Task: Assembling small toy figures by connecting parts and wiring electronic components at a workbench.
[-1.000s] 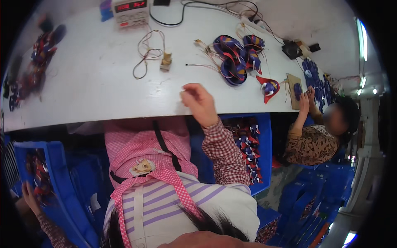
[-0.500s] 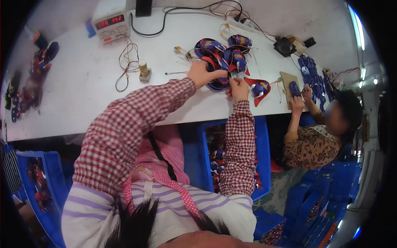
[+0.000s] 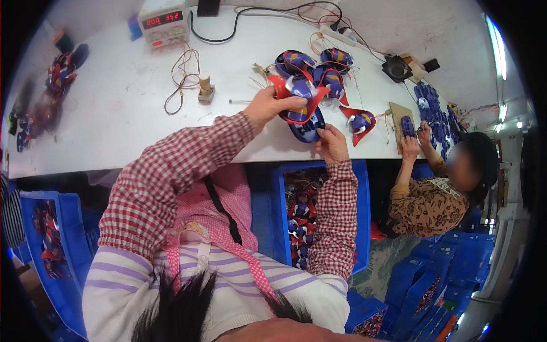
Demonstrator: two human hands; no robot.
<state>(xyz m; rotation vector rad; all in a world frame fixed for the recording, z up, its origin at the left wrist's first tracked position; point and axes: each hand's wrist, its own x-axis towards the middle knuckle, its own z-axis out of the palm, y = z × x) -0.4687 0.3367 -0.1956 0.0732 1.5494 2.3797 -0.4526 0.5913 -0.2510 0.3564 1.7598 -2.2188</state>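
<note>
Over the front of the white table, my left hand [image 3: 266, 107] is closed on a red and purple plastic toy shell [image 3: 302, 91] with silver trim, its thumb lying across the top. A dark blue oval piece [image 3: 306, 130] hangs under the shell; whether the two are joined I cannot tell. My right hand [image 3: 333, 142] pinches the near right edge of that blue piece. Just beyond lie several similar purple shells [image 3: 330, 80] with thin wires. To the right, a single red and purple shell [image 3: 361, 122] rests on the table.
A power supply [image 3: 165, 25] with a lit red display stands at the back left, near a small block with a post [image 3: 205, 88]. At right, a co-worker's hands [image 3: 409, 145] work over a board. Blue bins [image 3: 278, 211] of parts stand below the table edge.
My hands have lifted the red and purple shell and blue piece away from the pile, toward me. The right hand has dropped lower, to the blue piece's near edge.
</note>
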